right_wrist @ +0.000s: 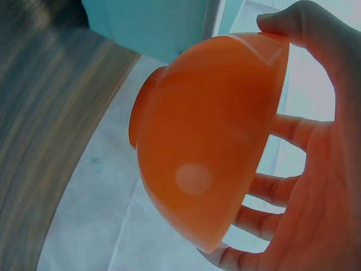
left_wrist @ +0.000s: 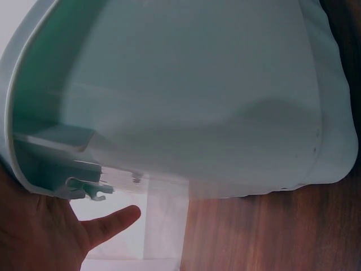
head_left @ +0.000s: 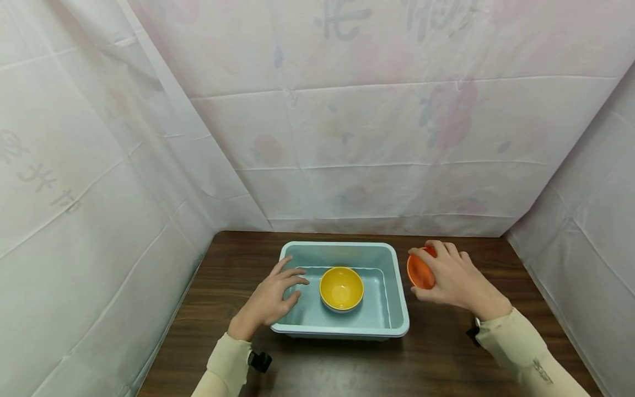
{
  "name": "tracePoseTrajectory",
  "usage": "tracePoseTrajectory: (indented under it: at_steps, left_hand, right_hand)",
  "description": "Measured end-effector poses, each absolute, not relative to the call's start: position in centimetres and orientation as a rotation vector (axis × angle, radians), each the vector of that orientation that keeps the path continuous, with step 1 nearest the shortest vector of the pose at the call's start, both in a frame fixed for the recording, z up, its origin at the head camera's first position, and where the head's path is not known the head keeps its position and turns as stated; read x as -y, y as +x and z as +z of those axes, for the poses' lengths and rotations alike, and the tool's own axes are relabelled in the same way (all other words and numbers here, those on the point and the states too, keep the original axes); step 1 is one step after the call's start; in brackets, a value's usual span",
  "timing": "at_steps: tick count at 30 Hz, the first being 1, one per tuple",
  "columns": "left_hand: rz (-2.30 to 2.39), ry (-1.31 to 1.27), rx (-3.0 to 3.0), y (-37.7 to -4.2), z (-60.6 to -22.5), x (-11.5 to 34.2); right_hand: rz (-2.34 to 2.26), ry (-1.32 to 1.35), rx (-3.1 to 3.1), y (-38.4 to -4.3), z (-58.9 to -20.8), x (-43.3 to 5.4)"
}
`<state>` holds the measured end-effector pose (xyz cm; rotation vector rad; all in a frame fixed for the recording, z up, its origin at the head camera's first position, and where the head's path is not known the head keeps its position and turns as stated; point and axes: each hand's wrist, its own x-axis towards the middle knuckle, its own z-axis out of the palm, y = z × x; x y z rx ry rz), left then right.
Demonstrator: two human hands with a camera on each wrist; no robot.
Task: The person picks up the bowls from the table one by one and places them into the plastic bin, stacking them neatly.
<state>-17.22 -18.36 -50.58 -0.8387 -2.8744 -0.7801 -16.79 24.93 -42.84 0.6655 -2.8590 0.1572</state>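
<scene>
Both hands are working well apart, on opposite sides of a pale blue basin. At its three o'clock, the right hand is pinching an orange bowl by the rim, thumb on one side and fingers on the other; the bowl is being held tilted, its mouth facing the palm. At the basin's nine o'clock edge, the left hand is hanging with fingers spread, gripping nothing visible; whether it is touching the rim, I cannot tell. A yellow bowl is sitting upright near the basin's middle, and the basin is resting on a dark wooden table.

Slipping is looking like the main risk: the hold is depending on a smooth edge, so a loosening thumb could let the orange bowl swivel and drop. Carried low toward nine o'clock, it could be catching the basin's wall, because its round belly is sticking out beyond the fingers. With the left hand not visibly bracing it, the basin could then be sliding.
</scene>
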Motion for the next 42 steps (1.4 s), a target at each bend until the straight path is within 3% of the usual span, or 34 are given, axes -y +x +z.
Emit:
tracePoseTrajectory:
  at_steps: [42]
  left_hand:
    - [-0.776, -0.829, 2.886, -17.3, -50.5, 18.3]
  right_hand:
    - [0.208, 0.877, 2.826, -21.1, -40.9, -15.2]
